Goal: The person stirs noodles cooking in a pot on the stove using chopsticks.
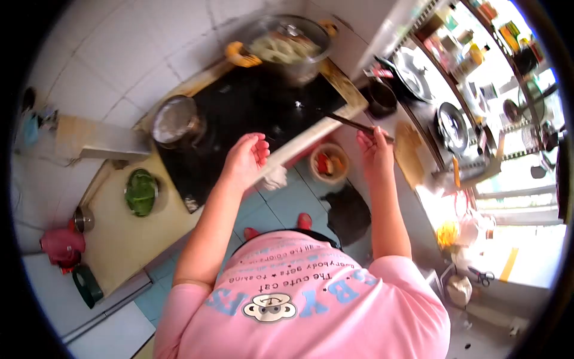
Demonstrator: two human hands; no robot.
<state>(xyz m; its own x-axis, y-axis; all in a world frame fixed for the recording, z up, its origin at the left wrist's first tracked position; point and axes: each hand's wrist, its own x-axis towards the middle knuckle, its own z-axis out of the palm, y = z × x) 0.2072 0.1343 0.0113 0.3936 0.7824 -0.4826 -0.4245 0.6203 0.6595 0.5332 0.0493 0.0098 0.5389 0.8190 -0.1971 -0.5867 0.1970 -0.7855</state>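
My right hand point(375, 148) is closed round the end of a dark, thin stick-like utensil point(353, 123), which points left over the front edge of the black stove top point(221, 102). With its fingers loosely curled and nothing seen in them, my left hand point(248, 157) hangs at the stove's front edge. A large steel pot point(299, 70) with yellow-wrapped handles stands at the back of the stove, holding pale food point(281, 49). To the left sits a smaller pot point(177, 122) with a cloudy, whitish top.
Green leaves point(141, 192) fill a bowl on the left counter point(113, 239). A bin point(329, 163) with red scraps stands on the floor below the stove. Along the right are pans point(452, 127), a dark pot point(381, 99), a cutting board point(409, 154) and shelves of bottles.
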